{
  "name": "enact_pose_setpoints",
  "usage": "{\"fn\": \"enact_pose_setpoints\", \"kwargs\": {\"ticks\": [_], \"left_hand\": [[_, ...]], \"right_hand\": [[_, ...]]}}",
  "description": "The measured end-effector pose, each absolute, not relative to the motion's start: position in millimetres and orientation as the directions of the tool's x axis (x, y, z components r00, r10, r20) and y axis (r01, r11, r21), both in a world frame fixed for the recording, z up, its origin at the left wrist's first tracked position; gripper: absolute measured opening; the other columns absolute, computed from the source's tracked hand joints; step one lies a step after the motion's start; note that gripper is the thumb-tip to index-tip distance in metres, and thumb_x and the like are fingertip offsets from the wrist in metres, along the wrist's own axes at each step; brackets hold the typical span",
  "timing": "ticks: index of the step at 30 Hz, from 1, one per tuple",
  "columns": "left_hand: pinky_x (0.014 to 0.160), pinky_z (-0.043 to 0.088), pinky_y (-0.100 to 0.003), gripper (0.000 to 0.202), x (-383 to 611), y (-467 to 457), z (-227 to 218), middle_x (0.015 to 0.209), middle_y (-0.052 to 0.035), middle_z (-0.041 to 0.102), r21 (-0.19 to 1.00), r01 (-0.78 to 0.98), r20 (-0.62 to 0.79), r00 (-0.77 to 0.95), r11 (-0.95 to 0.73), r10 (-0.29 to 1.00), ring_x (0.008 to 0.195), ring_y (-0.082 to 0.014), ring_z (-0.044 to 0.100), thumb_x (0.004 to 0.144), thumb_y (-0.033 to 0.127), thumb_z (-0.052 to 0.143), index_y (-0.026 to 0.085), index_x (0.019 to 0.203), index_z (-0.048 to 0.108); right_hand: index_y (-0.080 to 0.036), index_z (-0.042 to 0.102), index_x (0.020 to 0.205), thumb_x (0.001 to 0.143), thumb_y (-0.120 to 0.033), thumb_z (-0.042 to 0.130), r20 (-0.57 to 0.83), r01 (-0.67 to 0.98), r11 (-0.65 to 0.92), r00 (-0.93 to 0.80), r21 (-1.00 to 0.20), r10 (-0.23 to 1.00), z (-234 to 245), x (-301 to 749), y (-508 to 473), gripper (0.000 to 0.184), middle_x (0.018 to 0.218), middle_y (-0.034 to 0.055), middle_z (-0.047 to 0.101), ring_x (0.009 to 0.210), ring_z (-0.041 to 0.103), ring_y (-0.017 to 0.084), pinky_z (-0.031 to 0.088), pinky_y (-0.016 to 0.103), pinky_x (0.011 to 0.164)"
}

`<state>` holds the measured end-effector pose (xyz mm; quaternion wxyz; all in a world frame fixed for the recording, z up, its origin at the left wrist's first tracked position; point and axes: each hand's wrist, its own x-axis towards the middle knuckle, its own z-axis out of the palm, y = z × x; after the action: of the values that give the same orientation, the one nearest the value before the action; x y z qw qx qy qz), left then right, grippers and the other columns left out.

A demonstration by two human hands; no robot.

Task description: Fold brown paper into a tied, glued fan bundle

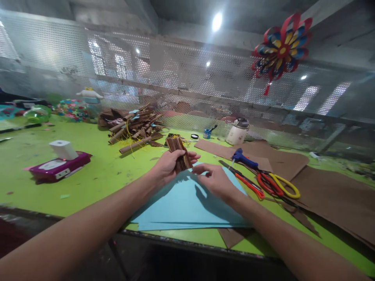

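Note:
My left hand is closed around a bundle of brown paper strips, its thumb across the front and fingers behind. Yellow bits show at the bundle's top and right side. Close to the bundle's lower right corner is my right hand, loosely curled with a gap between thumb and fingers. I see nothing held in it, and whether its fingertips touch the strips I cannot tell. Both hands are above a stack of light blue paper sheets, where their shadows fall.
Right of the sheets lie a utility knife, a blue glue gun, scissors and large brown paper. Rolled brown paper tubes, a white jar and a small blue pot stand behind. A purple box sits left.

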<state>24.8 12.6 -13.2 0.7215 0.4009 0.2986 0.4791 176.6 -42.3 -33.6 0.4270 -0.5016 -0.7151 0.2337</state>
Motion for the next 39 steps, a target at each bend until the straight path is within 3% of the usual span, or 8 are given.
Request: {"fn": "enact_pose_setpoints", "kwargs": {"ticks": [2, 5, 8, 12, 18, 25, 34, 39], "left_hand": [[0.076, 0.055, -0.031, 0.026, 24.8, 14.1, -16.4, 0.08, -0.0178, 0.071, 0.866, -0.443, -0.049, 0.384, 0.23, 0.922, 0.073, -0.0196, 0.068, 0.083, 0.009, 0.04, 0.004, 0.076, 0.065], [0.075, 0.055, -0.033, 0.023, 24.7, 16.3, -21.0, 0.076, -0.0159, 0.07, 0.871, -0.441, -0.036, 0.384, 0.218, 0.922, 0.071, -0.0204, 0.068, 0.082, 0.008, 0.042, 0.006, 0.073, 0.063], [0.075, 0.055, -0.037, 0.022, 24.7, 16.7, -22.7, 0.073, -0.016, 0.07, 0.876, -0.424, -0.064, 0.366, 0.228, 0.929, 0.071, -0.0222, 0.069, 0.081, 0.008, 0.043, 0.006, 0.071, 0.062], [0.077, 0.055, -0.038, 0.022, 24.6, 15.4, -22.7, 0.076, -0.017, 0.07, 0.872, -0.423, -0.089, 0.359, 0.247, 0.929, 0.075, -0.0232, 0.069, 0.082, 0.009, 0.043, 0.006, 0.071, 0.061], [0.072, 0.056, -0.035, 0.023, 24.6, 17.1, -25.6, 0.073, -0.018, 0.07, 0.882, -0.408, -0.071, 0.382, 0.237, 0.921, 0.071, -0.0232, 0.069, 0.082, 0.009, 0.042, 0.005, 0.069, 0.061], [0.066, 0.056, -0.035, 0.024, 26.0, 16.1, -25.9, 0.061, -0.0124, 0.067, 0.868, -0.435, -0.065, 0.382, 0.241, 0.922, 0.067, -0.0231, 0.068, 0.081, 0.006, 0.041, 0.007, 0.064, 0.059], [0.07, 0.055, -0.036, 0.024, 26.0, 17.1, -28.7, 0.072, -0.0175, 0.069, 0.897, -0.368, -0.094, 0.383, 0.245, 0.919, 0.068, -0.0223, 0.068, 0.08, 0.009, 0.04, 0.006, 0.066, 0.059], [0.06, 0.055, -0.032, 0.015, 26.5, 16.5, -27.7, 0.058, -0.0063, 0.061, 0.875, -0.422, -0.089, 0.343, 0.238, 0.935, 0.057, -0.016, 0.062, 0.079, 0.007, 0.045, 0.01, 0.067, 0.054]], "right_hand": [[-0.014, 0.066, 0.088, 0.073, -0.019, 0.057, 0.178, 0.429, 0.273, -0.249, -0.861, 0.952, -35.7, 171.1, -45.5, 0.018, 0.067, 0.004, 0.067, 0.059, 0.056, 0.014, 0.04, 0.024, 0.053], [-0.012, 0.065, 0.075, 0.076, -0.027, 0.057, 0.088, 0.413, 0.218, -0.311, -0.884, 0.946, -31.1, 170.4, -50.5, 0.017, 0.048, -0.0016, 0.055, 0.044, 0.044, 0.009, 0.032, 0.021, 0.045], [-0.012, 0.065, 0.07, 0.078, -0.03, 0.055, 0.136, 0.385, 0.259, -0.319, -0.886, 0.938, -23.4, 174.5, -53.4, 0.022, 0.046, -0.0032, 0.049, 0.043, 0.039, 0.007, 0.029, 0.021, 0.045], [-0.013, 0.063, 0.068, 0.077, -0.029, 0.055, 0.167, 0.379, 0.295, -0.336, -0.877, 0.927, -18.3, 179.2, -52.9, 0.021, 0.049, -0.0021, 0.053, 0.046, 0.041, 0.007, 0.03, 0.02, 0.047], [-0.015, 0.054, 0.054, 0.067, -0.018, 0.05, 0.222, 0.497, 0.269, -0.153, -0.825, 0.963, -16.7, 184.1, -49.0, 0.014, 0.045, -0.0041, 0.044, 0.044, 0.038, 0.008, 0.028, 0.021, 0.045], [-0.015, 0.054, 0.052, 0.063, -0.011, 0.048, 0.214, 0.678, 0.399, -0.343, -0.618, 0.915, -21.3, 184.6, -49.8, 0.013, 0.05, -0.0025, 0.051, 0.05, 0.044, 0.009, 0.03, 0.021, 0.05], [-0.015, 0.056, 0.055, 0.07, -0.014, 0.05, 0.276, 0.681, 0.47, -0.382, -0.562, 0.882, -25.2, 177.3, -56.8, 0.016, 0.05, -0.0027, 0.052, 0.049, 0.043, 0.008, 0.031, 0.02, 0.051], [-0.016, 0.062, 0.06, 0.071, -0.017, 0.051, 0.214, 0.78, 0.445, -0.39, -0.44, 0.896, -33.0, 177.0, -55.1, 0.016, 0.05, -0.0017, 0.054, 0.048, 0.042, 0.009, 0.028, 0.021, 0.049]]}}
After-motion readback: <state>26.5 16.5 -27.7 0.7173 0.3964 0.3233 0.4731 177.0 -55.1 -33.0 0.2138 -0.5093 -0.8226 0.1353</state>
